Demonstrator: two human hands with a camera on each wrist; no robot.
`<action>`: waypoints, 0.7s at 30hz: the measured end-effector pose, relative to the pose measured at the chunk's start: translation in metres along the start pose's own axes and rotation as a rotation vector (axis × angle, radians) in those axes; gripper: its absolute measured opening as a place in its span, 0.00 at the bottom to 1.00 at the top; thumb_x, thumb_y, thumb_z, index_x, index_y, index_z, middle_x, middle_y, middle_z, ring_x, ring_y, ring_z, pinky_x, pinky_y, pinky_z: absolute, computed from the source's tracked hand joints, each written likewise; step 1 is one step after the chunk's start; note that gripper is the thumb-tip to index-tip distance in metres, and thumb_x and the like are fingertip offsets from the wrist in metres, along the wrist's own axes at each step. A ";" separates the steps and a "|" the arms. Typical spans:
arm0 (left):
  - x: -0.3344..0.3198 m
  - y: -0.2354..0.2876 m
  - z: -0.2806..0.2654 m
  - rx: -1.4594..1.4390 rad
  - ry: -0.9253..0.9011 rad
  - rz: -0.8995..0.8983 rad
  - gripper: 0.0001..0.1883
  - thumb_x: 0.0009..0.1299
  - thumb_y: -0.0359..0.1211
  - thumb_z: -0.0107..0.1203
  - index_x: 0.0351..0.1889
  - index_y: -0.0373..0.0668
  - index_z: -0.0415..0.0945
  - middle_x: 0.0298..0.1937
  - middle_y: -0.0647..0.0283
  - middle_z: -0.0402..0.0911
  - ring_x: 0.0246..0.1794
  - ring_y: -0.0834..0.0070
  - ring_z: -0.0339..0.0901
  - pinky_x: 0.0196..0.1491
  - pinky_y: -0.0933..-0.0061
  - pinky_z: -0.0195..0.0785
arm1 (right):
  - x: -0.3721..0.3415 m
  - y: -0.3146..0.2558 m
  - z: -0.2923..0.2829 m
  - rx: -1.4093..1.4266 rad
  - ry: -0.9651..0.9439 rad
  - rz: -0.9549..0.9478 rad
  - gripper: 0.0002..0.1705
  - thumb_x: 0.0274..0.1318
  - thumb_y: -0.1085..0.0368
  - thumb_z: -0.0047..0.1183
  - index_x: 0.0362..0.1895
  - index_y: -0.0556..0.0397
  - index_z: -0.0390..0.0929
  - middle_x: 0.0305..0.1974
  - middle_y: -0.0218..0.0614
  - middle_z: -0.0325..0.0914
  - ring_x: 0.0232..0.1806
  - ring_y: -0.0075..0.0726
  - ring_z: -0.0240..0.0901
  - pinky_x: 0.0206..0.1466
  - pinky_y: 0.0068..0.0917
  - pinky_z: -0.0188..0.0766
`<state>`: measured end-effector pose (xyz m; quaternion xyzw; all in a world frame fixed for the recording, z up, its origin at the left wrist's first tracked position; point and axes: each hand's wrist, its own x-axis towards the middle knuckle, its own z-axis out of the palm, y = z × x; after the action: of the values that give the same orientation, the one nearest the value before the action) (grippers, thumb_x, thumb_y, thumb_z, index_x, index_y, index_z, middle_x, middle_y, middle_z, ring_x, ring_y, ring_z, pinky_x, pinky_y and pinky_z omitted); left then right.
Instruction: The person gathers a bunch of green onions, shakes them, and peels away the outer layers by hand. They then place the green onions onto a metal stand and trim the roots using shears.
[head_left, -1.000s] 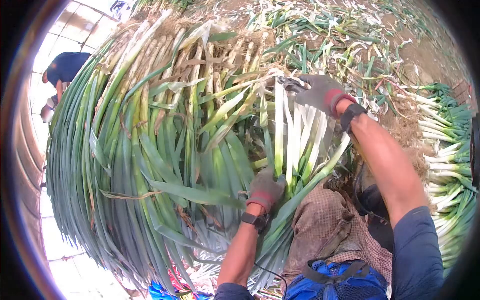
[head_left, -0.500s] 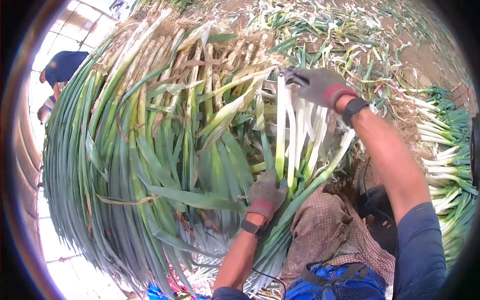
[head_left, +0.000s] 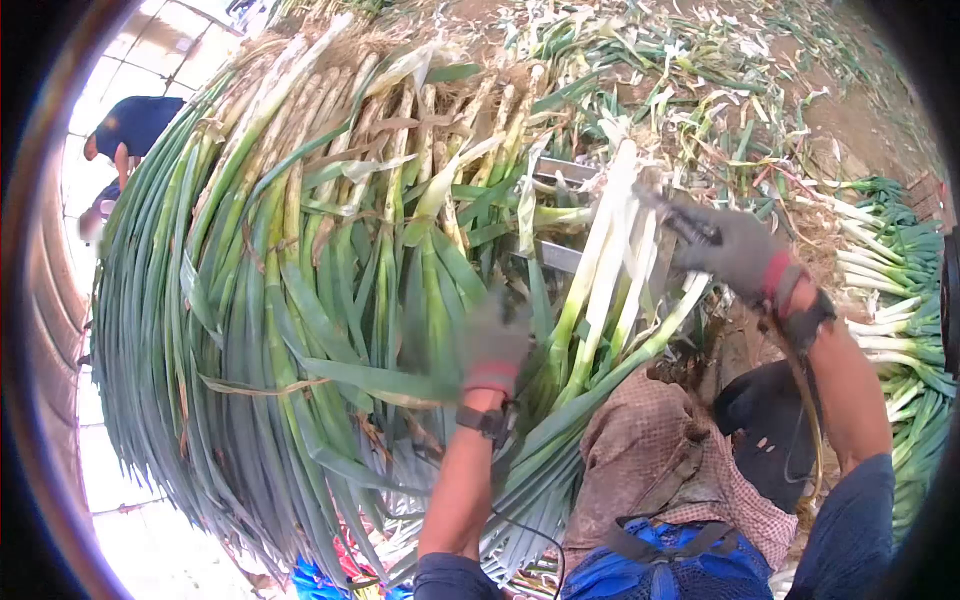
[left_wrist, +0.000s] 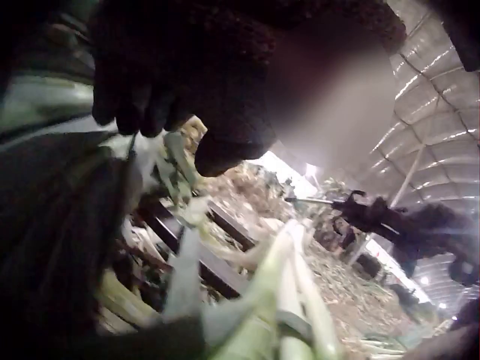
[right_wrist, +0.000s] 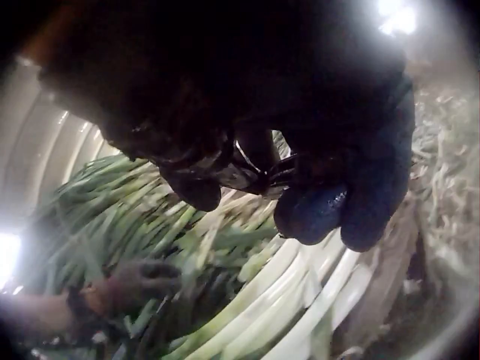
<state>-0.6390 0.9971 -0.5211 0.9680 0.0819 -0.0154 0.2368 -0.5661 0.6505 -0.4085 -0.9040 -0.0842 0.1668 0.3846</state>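
My gloved left hand (head_left: pixel 497 345), blurred in the head view, is over the green leaves of a big pile of unpeeled long green onions (head_left: pixel 330 260). In the right wrist view its fingers look loosely extended, with nothing held. My gloved right hand (head_left: pixel 735 250) grips a dark air blow gun (head_left: pixel 690 218) with a hose (head_left: pixel 808 400) trailing from it. The gun's thin nozzle (left_wrist: pixel 311 200) shows in the left wrist view. Between the hands, several white-stemmed peeled onions (head_left: pixel 605 230) lean together by my lap, their leaves running down beside my leg.
Metal bars (head_left: pixel 560 257) show behind the peeled stalks. Stripped leaves (head_left: pixel 660 90) litter the ground at the back. At right lies a row of cleaned onions (head_left: pixel 880 330). Another person (head_left: pixel 135 130) bends at the far left.
My left hand has let go of the peeled stalk and moved left toward the pile. The stalk now leans right with the others. My right hand has drawn back right and down with the blow gun.
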 end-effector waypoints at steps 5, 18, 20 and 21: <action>0.012 -0.020 -0.033 0.477 0.295 -0.166 0.33 0.62 0.51 0.70 0.60 0.42 0.77 0.59 0.50 0.79 0.56 0.49 0.78 0.58 0.51 0.72 | -0.020 -0.033 0.060 -0.120 -0.134 -0.100 0.38 0.54 0.41 0.58 0.71 0.28 0.74 0.36 0.46 0.86 0.38 0.55 0.85 0.47 0.45 0.79; 0.079 -0.030 -0.068 0.211 0.117 -0.292 0.35 0.66 0.45 0.68 0.69 0.40 0.73 0.63 0.43 0.81 0.62 0.50 0.80 0.64 0.54 0.71 | -0.047 -0.060 0.089 -0.157 -0.341 -0.061 0.40 0.52 0.43 0.61 0.73 0.28 0.72 0.36 0.49 0.85 0.41 0.59 0.83 0.50 0.50 0.77; 0.086 -0.045 -0.068 0.116 0.018 -0.310 0.36 0.64 0.43 0.71 0.68 0.38 0.75 0.62 0.45 0.82 0.60 0.54 0.82 0.63 0.58 0.72 | -0.047 -0.055 0.090 -0.131 -0.296 -0.071 0.41 0.52 0.43 0.62 0.73 0.27 0.72 0.35 0.49 0.85 0.40 0.59 0.83 0.49 0.50 0.77; 0.092 -0.057 -0.066 0.068 -0.031 -0.315 0.36 0.62 0.42 0.73 0.67 0.37 0.76 0.62 0.47 0.83 0.59 0.56 0.83 0.62 0.60 0.72 | -0.046 -0.052 0.091 -0.121 -0.269 -0.077 0.42 0.52 0.42 0.63 0.73 0.27 0.71 0.34 0.50 0.84 0.39 0.60 0.83 0.48 0.50 0.77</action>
<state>-0.5583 1.0915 -0.4943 0.9503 0.2285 -0.0701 0.1996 -0.6429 0.7343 -0.4190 -0.8912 -0.1793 0.2662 0.3206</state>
